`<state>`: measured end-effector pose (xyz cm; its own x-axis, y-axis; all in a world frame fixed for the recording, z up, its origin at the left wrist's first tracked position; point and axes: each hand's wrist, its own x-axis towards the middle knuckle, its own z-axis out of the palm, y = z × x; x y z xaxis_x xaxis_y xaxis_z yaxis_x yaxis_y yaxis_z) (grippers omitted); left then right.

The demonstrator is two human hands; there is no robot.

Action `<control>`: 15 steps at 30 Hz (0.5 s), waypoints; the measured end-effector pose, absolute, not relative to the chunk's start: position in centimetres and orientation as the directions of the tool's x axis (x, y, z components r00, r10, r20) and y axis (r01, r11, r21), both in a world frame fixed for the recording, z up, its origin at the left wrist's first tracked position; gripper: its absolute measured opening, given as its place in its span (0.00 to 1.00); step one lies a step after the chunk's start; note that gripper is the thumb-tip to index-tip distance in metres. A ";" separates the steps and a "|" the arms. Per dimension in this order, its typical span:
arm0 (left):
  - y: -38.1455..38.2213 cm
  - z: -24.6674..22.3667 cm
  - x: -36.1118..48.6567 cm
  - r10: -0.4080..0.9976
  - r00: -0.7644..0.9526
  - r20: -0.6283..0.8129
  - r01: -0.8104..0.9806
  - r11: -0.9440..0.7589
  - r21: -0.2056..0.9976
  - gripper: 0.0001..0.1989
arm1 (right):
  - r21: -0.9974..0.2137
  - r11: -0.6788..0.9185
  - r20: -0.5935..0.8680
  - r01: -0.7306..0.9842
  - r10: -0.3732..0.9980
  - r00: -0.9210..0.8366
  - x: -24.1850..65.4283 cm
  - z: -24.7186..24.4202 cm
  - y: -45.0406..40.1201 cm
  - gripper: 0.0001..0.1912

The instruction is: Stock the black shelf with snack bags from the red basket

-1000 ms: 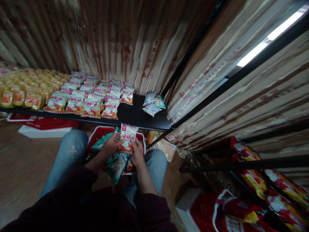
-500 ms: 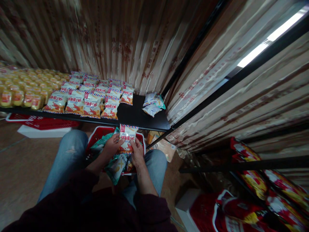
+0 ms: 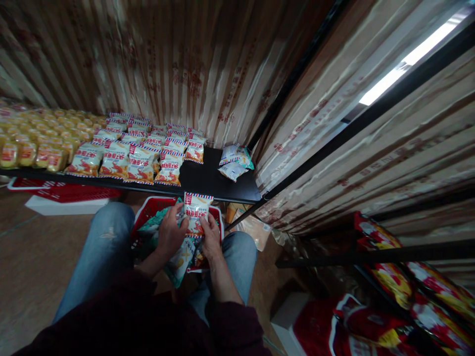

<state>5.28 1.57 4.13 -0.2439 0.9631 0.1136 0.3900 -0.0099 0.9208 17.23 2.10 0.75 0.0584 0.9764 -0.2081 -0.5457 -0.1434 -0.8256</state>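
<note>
My right hand (image 3: 211, 236) grips a white and orange snack bag (image 3: 196, 213) with red lettering by its lower right side, the thumb on its front. My left hand (image 3: 171, 232) is beside the bag's left edge, thumb and fingers apart; whether the fingertips touch the bag is hard to tell. Both hands are over a red basket (image 3: 139, 217) between my knees. Inside it lie green snack bags (image 3: 154, 221), partly covered by my hands and the held bag. A white and green bag (image 3: 184, 257) leans at the basket's near side.
A black shelf (image 3: 211, 180) runs ahead, bearing rows of matching snack bags (image 3: 139, 163), yellow packs (image 3: 27, 151) at left and several loose bags (image 3: 233, 170) at right. Black metal posts (image 3: 297, 170) slope at right. Red and yellow bags (image 3: 391, 282) sit at lower right.
My left hand has loosened from the bag and shifted slightly left, its thumb off the front. My right hand keeps holding the bag in nearly the same place.
</note>
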 end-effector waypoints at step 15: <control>0.8 4.5 6.3 0.982 -0.136 0.132 0.424 -0.063 0.903 0.25 | -0.854 -0.084 -0.134 -0.513 0.989 0.062 17.8 1.5 1.8 0.21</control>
